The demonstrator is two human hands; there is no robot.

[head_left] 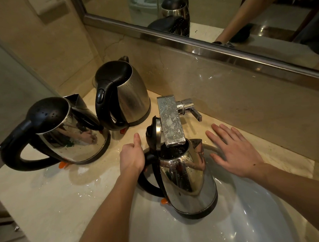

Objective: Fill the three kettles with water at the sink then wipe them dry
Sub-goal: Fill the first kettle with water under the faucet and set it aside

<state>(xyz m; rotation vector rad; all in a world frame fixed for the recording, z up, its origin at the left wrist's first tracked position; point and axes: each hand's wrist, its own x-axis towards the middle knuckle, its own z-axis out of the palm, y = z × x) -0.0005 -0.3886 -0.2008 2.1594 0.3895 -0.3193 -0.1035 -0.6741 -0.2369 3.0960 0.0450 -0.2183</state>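
Observation:
A steel kettle [188, 179] with a black handle stands in the white sink [249, 217], lid flipped open, its mouth right under the square chrome tap spout [170, 122]. My left hand [132, 156] grips its handle near the top, thumb up. My right hand [235, 150] hovers flat with spread fingers to the right of the kettle, below the tap lever [192, 109]. Two more wet steel kettles with shut lids stand on the counter to the left: one near the front [65, 135], one at the back [129, 94].
The beige stone counter [54, 200] is wet, with puddles around the kettles. A mirror [223, 15] with a metal frame runs along the back wall above the splashback. The wall closes the left side.

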